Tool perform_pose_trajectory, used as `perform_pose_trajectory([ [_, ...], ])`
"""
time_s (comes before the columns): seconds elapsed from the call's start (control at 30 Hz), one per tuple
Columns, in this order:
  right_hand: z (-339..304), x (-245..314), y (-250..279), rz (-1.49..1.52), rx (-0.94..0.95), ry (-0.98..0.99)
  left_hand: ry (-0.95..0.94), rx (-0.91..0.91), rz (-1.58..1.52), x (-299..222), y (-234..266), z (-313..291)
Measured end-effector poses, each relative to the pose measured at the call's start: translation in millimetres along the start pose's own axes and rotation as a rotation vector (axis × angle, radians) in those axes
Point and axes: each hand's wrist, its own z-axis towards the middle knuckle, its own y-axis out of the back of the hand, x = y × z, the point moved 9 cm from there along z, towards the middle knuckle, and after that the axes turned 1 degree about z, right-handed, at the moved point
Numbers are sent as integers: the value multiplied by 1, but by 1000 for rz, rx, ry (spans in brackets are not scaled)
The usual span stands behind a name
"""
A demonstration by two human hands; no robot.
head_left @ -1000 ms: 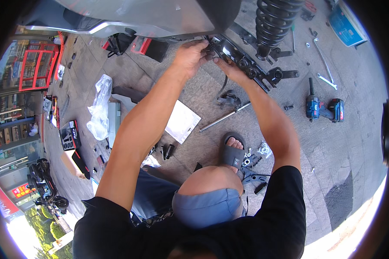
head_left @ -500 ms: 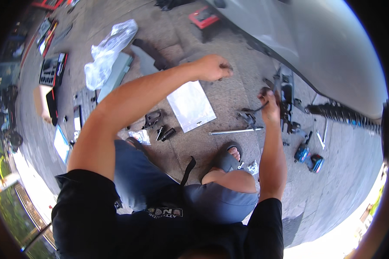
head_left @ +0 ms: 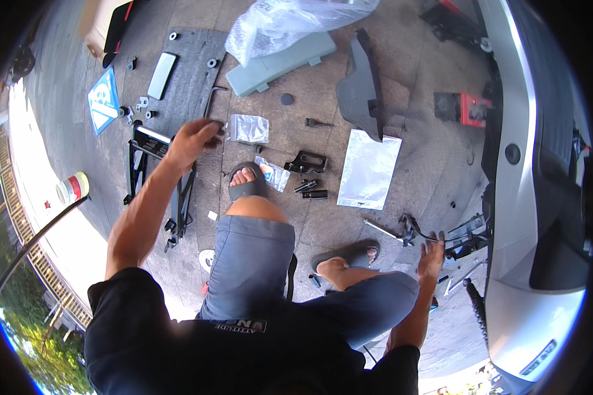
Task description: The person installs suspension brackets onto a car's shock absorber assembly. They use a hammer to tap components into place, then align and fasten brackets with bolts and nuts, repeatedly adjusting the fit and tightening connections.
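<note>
My left hand [head_left: 192, 141] reaches out low over the ground, fingers loosely apart with nothing seen in them. A small clear zip bag [head_left: 250, 128] lies just beyond its fingertips, and a black metal frame [head_left: 153, 143] is beneath and beside the wrist. At the right, my right hand [head_left: 431, 255] has its fingers closed on a thin black cable [head_left: 423, 236] that runs to a small black bracket [head_left: 408, 227]. A silver rod [head_left: 381, 228] lies next to that bracket. Black metal parts [head_left: 466, 245] lie just past the right fingers.
A silver car body panel [head_left: 540, 316] rises along the right. Between my hands lie a black bracket [head_left: 307, 162], black sockets [head_left: 315, 194] and a flat clear bag [head_left: 370, 170]. Farther off are a grey-green case [head_left: 283, 62], plastic wrap [head_left: 263, 33], a dark curved panel [head_left: 361, 85] and a red-black box [head_left: 471, 109].
My view has swung to the left. The left hand has moved from above the flat bag to beside the small zip bag. My right hand stays by the black bracket and cable.
</note>
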Motion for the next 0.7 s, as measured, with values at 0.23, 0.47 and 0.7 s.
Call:
perform_pose_trajectory([
  [0.23, -100, 144, -186, -1239, 143, 172, 341, -140, -42, 89, 81, -167],
  [0.47, -404, 345, -698, -1269, 1356, 997, 538, -81, -178, 48, 116, -285],
  [0.7, -597, 479, -872, -1329, 1696, 1505, 459, -281, -310, -38, 217, -273],
])
